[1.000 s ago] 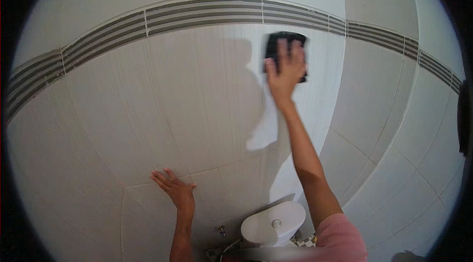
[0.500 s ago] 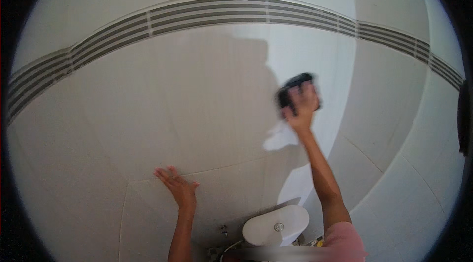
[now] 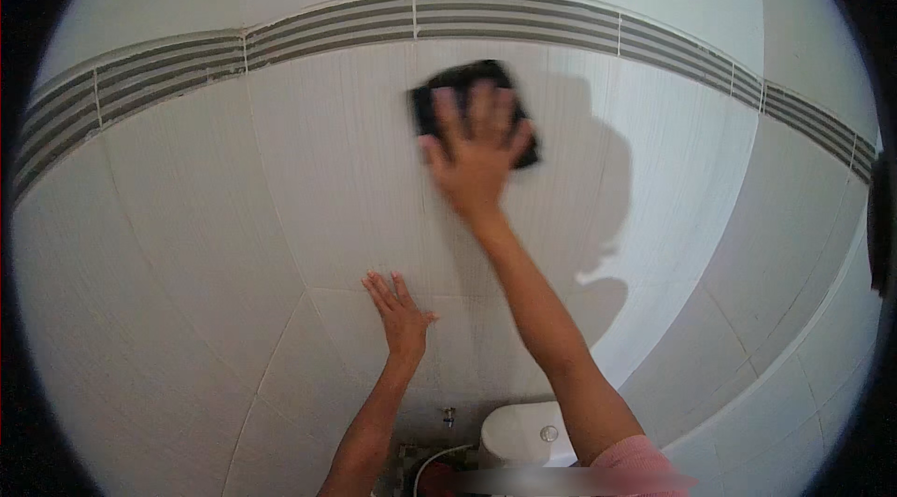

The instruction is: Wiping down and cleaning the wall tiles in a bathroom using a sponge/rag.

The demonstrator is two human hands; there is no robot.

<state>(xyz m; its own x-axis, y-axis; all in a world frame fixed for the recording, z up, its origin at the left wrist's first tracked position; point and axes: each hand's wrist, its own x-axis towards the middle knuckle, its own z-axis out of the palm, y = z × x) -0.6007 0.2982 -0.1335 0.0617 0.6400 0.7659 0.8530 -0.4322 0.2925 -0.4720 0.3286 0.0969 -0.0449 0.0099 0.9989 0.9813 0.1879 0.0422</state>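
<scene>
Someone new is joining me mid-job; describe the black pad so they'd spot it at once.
Find the grey-striped band running across the pale tiled wall. Just below it, the right hand lies with spread fingers over the black pad. It is roughly four-sided and solid black, unlike the pale tile and grey stripes around it.

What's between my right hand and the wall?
A black pad or cloth is between your right hand and the tiled wall, as the head view shows. It's too blurry to tell which.
</scene>
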